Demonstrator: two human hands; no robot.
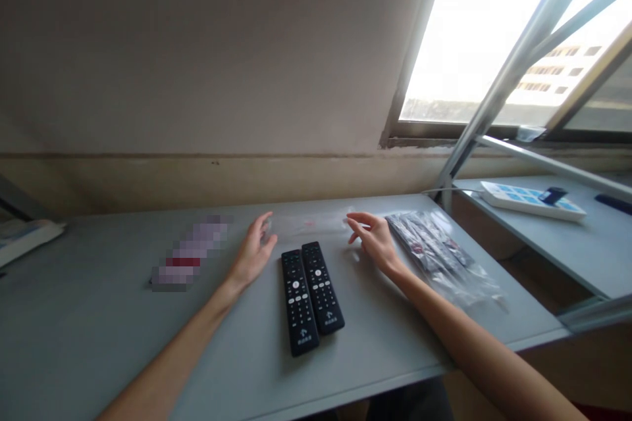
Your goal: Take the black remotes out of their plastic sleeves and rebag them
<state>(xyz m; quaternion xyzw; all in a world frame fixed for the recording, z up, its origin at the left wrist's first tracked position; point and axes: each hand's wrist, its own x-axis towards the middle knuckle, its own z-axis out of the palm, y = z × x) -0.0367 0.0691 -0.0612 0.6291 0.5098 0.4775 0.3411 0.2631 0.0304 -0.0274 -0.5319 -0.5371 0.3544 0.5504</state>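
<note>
A clear plastic bag [309,225] lies flat at the back of the desk, between my two hands. My left hand [253,253] is at the bag's left end, its thumb and fingers apart. My right hand [376,245] is at the right end, with fingers loosely bent and a gap between thumb and forefinger; the fingertips appear to touch the bag's edge. In front of the bag, two black remote controls lie side by side: a left remote control [299,306] and a right remote control [323,289], both with their buttons up.
Right of my right hand lies a clear bag [437,250] with several dark wrapped items inside. A pixelated purplish object [190,253] rests at the left. A metal frame post [494,95] rises at the desk's right end. Beyond it, a white power strip [530,202] sits on another desk.
</note>
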